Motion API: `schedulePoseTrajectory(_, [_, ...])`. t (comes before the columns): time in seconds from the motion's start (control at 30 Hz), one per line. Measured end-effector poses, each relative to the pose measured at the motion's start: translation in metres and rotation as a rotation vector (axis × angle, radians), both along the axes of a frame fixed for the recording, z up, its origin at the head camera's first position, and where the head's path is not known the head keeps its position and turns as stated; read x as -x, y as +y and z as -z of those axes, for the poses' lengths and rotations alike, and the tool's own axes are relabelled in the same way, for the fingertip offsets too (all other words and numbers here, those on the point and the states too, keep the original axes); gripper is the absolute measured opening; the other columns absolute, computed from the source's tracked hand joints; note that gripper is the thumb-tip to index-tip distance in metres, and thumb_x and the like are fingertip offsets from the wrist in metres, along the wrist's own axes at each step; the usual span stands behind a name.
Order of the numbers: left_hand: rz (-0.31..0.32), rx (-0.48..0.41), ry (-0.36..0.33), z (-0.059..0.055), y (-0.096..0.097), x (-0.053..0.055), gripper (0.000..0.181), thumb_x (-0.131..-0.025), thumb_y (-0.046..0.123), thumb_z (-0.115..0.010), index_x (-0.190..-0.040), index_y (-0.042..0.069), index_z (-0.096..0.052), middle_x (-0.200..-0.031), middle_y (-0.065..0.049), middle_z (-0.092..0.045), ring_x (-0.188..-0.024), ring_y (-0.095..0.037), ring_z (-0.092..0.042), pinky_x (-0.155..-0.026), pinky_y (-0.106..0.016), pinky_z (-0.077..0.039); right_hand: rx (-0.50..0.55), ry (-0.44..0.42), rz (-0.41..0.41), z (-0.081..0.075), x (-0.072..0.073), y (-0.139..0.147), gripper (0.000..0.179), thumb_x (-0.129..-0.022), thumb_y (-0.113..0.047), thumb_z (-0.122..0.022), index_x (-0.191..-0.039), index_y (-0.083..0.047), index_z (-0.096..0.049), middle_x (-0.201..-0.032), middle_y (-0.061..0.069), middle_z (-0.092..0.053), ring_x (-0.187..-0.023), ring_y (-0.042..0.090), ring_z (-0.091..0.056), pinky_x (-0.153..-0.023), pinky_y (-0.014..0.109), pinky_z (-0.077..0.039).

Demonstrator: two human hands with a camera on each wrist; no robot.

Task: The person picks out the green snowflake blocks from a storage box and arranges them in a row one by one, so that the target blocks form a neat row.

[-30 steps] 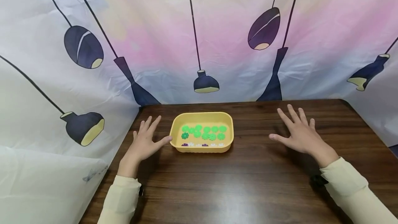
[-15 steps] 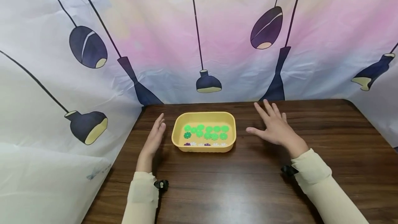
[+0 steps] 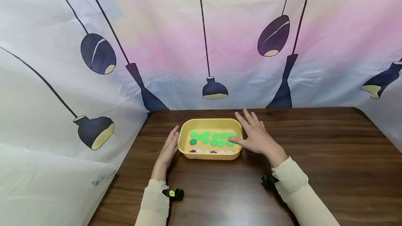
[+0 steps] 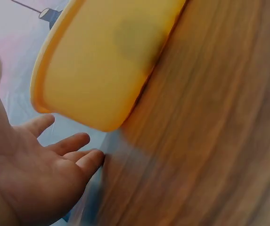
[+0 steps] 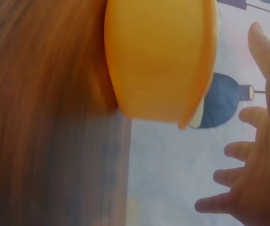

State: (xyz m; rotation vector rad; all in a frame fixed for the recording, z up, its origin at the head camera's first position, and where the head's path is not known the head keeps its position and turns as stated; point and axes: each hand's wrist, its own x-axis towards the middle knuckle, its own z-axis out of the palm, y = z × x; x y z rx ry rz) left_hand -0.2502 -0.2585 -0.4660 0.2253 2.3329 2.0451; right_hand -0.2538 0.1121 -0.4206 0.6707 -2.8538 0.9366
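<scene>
A yellow plastic basin (image 3: 216, 157) stands near the back of the table. Inside it lie light green flower-shaped pieces (image 3: 205, 140), one dark green piece (image 3: 193, 142), and purple and white ones along the near wall. My left hand (image 3: 168, 149) is at the basin's left end, fingers extended along its side; the left wrist view shows the palm facing the yellow wall (image 4: 92, 70). My right hand (image 3: 257, 137) hovers at the right end with fingers spread, its thumb overlapping the rim in the head view. The right wrist view shows these fingers (image 5: 238, 150) apart from the wall.
The dark wooden table (image 3: 220, 191) reaches back to a cloth backdrop (image 3: 176, 44) printed with hanging lamps. A black wrist camera (image 3: 179, 194) is strapped to the left sleeve, another (image 3: 268, 180) to the right.
My right hand has moved left from the table's right side to the basin's right end. My left hand has turned its palm inward and moved right, up to the left end.
</scene>
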Motion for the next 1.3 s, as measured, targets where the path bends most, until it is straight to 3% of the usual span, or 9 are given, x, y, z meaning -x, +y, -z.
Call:
schedulePoseTrajectory(0.13, [-0.004, 0.031, 0.008, 0.000, 0.007, 0.002, 0.068, -0.113, 0.031, -0.046, -0.169, 0.006, -0.016, -0.170, -0.027, -0.021, -0.156, -0.042, -0.023, -0.123, -0.059, -0.027, 0.015, -0.021, -0.005, 0.008, 0.008, -0.012, 0.103, -0.093, -0.066, -0.068, -0.171, -0.021, -0.018, -0.176, 0.019, -0.004, -0.159, 0.049, 0.002, -0.119, 0.077, -0.005])
schedulePoseTrajectory(0.27, [-0.005, 0.066, -0.002, 0.000, 0.007, 0.002, 0.070, -0.110, 0.015, -0.055, -0.170, 0.010, -0.019, -0.170, -0.023, -0.025, -0.155, -0.039, -0.028, -0.114, -0.037, -0.042, -0.005, -0.024, -0.039, 0.016, 0.016, -0.031, 0.099, -0.093, -0.062, -0.071, -0.169, -0.018, -0.026, -0.176, 0.019, -0.005, -0.159, 0.048, 0.004, -0.120, 0.077, -0.002])
schedulePoseTrajectory(0.43, [-0.006, 0.062, -0.013, 0.003, 0.006, 0.001, 0.074, -0.102, -0.006, -0.048, -0.169, 0.013, -0.024, -0.175, -0.013, -0.015, -0.159, -0.034, -0.018, -0.111, -0.029, -0.040, -0.029, 0.009, -0.109, 0.018, 0.021, -0.055, 0.088, -0.091, -0.049, -0.080, -0.163, -0.014, -0.043, -0.173, 0.021, -0.020, -0.160, 0.047, 0.003, -0.119, 0.077, 0.001])
schedulePoseTrajectory(0.6, [-0.032, 0.078, -0.030, 0.003, 0.014, 0.002, 0.076, -0.094, -0.009, -0.040, -0.167, 0.010, -0.030, -0.176, -0.009, -0.016, -0.162, -0.031, -0.007, -0.124, -0.047, -0.022, -0.129, 0.066, -0.102, 0.018, 0.018, -0.067, 0.063, -0.088, -0.038, -0.086, -0.143, -0.012, -0.067, -0.150, 0.014, -0.058, -0.153, 0.042, -0.034, -0.118, 0.079, -0.002])
schedulePoseTrajectory(0.77, [-0.096, 0.067, -0.044, 0.001, 0.019, 0.001, 0.078, -0.092, -0.009, -0.038, -0.167, 0.011, -0.032, -0.175, -0.011, -0.018, -0.161, -0.033, -0.010, -0.120, -0.048, -0.023, -0.177, 0.106, -0.138, 0.019, 0.018, -0.079, 0.039, -0.090, -0.027, -0.085, -0.126, -0.015, -0.078, -0.112, -0.002, -0.078, -0.115, 0.025, -0.068, -0.120, 0.076, -0.004])
schedulePoseTrajectory(0.9, [-0.102, 0.071, -0.041, -0.001, 0.020, 0.001, 0.078, -0.092, -0.009, -0.037, -0.167, 0.012, -0.031, -0.175, -0.011, -0.017, -0.161, -0.033, -0.011, -0.119, -0.047, -0.025, -0.183, 0.079, -0.154, 0.019, 0.019, -0.084, 0.029, -0.092, -0.021, -0.084, -0.120, -0.016, -0.080, -0.074, -0.013, -0.069, -0.082, 0.012, -0.069, -0.123, 0.072, -0.005])
schedulePoseTrajectory(1.0, [-0.119, 0.085, -0.026, -0.001, 0.020, -0.001, 0.079, -0.091, -0.010, -0.037, -0.167, 0.012, -0.031, -0.175, -0.010, -0.019, -0.161, -0.033, -0.012, -0.115, -0.046, -0.027, -0.180, 0.064, -0.150, 0.020, 0.019, -0.085, 0.011, -0.091, -0.019, -0.084, -0.102, -0.019, -0.081, -0.058, -0.015, -0.054, -0.063, 0.006, -0.058, -0.124, 0.070, -0.006])
schedulePoseTrajectory(1.13, [-0.138, 0.110, -0.018, 0.001, 0.018, -0.003, 0.080, -0.090, -0.010, -0.037, -0.167, 0.011, -0.032, -0.175, -0.010, -0.021, -0.160, -0.033, -0.014, -0.109, -0.044, -0.029, -0.176, 0.057, -0.150, 0.024, 0.017, -0.087, 0.022, -0.089, -0.014, -0.084, -0.074, -0.022, -0.070, -0.052, -0.010, -0.045, -0.054, 0.007, -0.045, -0.123, 0.071, -0.012])
schedulePoseTrajectory(1.3, [-0.158, 0.107, -0.010, 0.004, 0.017, -0.005, 0.078, -0.090, -0.009, -0.039, -0.166, 0.011, -0.034, -0.174, -0.010, -0.024, -0.160, -0.032, -0.017, -0.106, -0.043, -0.031, -0.193, 0.028, -0.127, 0.025, 0.013, -0.090, 0.014, -0.089, -0.011, -0.083, -0.080, -0.019, -0.076, -0.061, -0.011, -0.052, -0.062, 0.009, -0.048, -0.118, 0.075, -0.023])
